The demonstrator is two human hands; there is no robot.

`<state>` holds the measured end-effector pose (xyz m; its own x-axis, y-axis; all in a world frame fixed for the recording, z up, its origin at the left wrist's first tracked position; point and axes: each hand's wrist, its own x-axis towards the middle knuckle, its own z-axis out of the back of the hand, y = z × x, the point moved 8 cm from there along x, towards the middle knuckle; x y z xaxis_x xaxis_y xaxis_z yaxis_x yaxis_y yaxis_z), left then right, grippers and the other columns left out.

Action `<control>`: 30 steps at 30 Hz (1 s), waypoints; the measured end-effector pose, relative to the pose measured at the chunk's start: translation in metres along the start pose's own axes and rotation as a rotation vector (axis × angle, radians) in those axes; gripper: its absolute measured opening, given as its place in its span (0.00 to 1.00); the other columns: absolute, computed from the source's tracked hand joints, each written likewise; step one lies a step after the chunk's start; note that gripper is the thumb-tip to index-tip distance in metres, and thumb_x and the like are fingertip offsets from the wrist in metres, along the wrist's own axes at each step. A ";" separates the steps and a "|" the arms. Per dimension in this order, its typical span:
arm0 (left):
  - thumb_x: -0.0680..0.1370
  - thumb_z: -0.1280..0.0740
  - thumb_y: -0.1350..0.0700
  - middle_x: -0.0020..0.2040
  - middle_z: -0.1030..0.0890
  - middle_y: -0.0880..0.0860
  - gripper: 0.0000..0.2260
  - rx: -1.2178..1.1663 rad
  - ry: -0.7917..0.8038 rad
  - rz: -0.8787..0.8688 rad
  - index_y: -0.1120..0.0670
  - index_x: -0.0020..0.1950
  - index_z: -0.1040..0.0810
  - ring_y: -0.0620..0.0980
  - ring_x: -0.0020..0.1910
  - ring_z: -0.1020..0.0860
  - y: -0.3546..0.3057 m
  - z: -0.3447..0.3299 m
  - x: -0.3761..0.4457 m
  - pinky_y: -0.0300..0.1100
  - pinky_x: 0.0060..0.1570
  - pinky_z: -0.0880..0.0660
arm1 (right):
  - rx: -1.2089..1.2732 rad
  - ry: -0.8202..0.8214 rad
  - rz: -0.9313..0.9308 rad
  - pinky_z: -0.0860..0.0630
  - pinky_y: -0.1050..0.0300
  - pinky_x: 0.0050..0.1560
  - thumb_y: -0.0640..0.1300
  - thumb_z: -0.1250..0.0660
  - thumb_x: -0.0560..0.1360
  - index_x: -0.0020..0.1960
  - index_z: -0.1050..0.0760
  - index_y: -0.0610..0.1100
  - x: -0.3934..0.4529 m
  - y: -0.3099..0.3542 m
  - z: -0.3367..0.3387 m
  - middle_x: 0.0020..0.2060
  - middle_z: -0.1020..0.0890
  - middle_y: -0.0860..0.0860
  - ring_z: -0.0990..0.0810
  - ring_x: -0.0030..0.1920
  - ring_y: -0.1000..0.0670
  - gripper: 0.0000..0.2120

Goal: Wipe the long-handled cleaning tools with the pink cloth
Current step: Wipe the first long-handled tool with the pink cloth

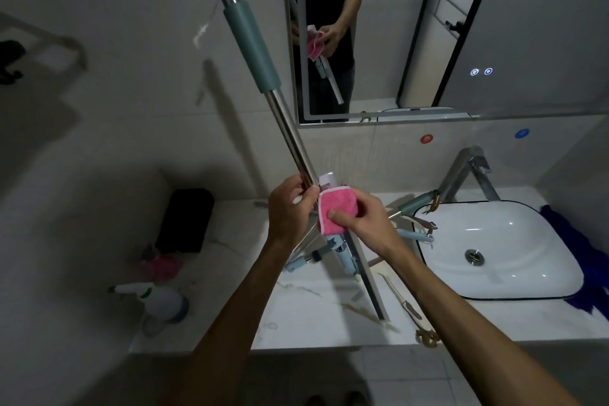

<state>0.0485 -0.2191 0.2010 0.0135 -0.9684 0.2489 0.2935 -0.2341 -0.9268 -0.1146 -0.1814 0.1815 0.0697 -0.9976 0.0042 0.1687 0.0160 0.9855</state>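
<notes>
Your left hand [290, 204] grips the shiny pole of the long tool [290, 138] above the counter [313, 313]. Your right hand [362, 221] pinches the pink cloth [336, 211] around the pole, just beside your left hand.

Left hand [290, 208] holds the squeegee pole [290, 138]; right hand [359, 217] pinches the pink cloth [336, 209].
</notes>
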 end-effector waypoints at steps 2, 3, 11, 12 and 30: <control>0.75 0.33 0.52 0.37 0.18 0.54 0.06 0.004 0.023 -0.015 0.53 0.42 0.21 0.57 0.37 0.19 -0.003 -0.003 -0.003 0.59 0.36 0.20 | -0.011 -0.034 0.019 0.17 0.56 0.49 0.42 0.25 0.74 0.57 0.22 0.51 0.002 0.005 0.004 0.50 0.16 0.49 0.15 0.49 0.52 0.13; 0.76 0.33 0.53 0.39 0.17 0.53 0.05 0.011 0.045 -0.030 0.54 0.44 0.20 0.55 0.37 0.18 -0.006 -0.006 -0.005 0.58 0.37 0.20 | -0.012 -0.057 0.026 0.16 0.54 0.49 0.42 0.25 0.74 0.56 0.21 0.53 0.004 0.009 0.008 0.49 0.16 0.49 0.15 0.49 0.51 0.13; 0.77 0.34 0.56 0.42 0.18 0.51 0.05 0.059 0.038 -0.103 0.55 0.50 0.20 0.49 0.39 0.19 -0.021 -0.003 -0.003 0.41 0.38 0.21 | 0.016 -0.164 0.132 0.16 0.54 0.49 0.45 0.28 0.76 0.52 0.19 0.52 0.010 0.034 0.008 0.47 0.16 0.50 0.16 0.47 0.52 0.05; 0.77 0.34 0.56 0.41 0.18 0.51 0.05 0.049 0.022 -0.088 0.55 0.49 0.20 0.49 0.39 0.19 -0.020 -0.001 -0.003 0.41 0.38 0.21 | 0.003 -0.185 0.133 0.16 0.53 0.49 0.47 0.28 0.76 0.50 0.20 0.54 0.009 0.030 0.006 0.46 0.16 0.50 0.16 0.46 0.52 0.04; 0.80 0.32 0.53 0.46 0.17 0.47 0.06 0.082 0.189 0.060 0.52 0.56 0.23 0.39 0.43 0.19 -0.006 -0.020 -0.018 0.28 0.39 0.25 | -0.154 -0.226 0.196 0.20 0.61 0.46 0.44 0.29 0.78 0.54 0.17 0.48 -0.001 0.004 0.001 0.44 0.16 0.56 0.18 0.45 0.56 0.06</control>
<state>0.0268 -0.2024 0.1967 -0.1440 -0.9810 0.1297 0.3742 -0.1753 -0.9106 -0.1148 -0.1807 0.1855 -0.1014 -0.9640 0.2456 0.3212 0.2019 0.9252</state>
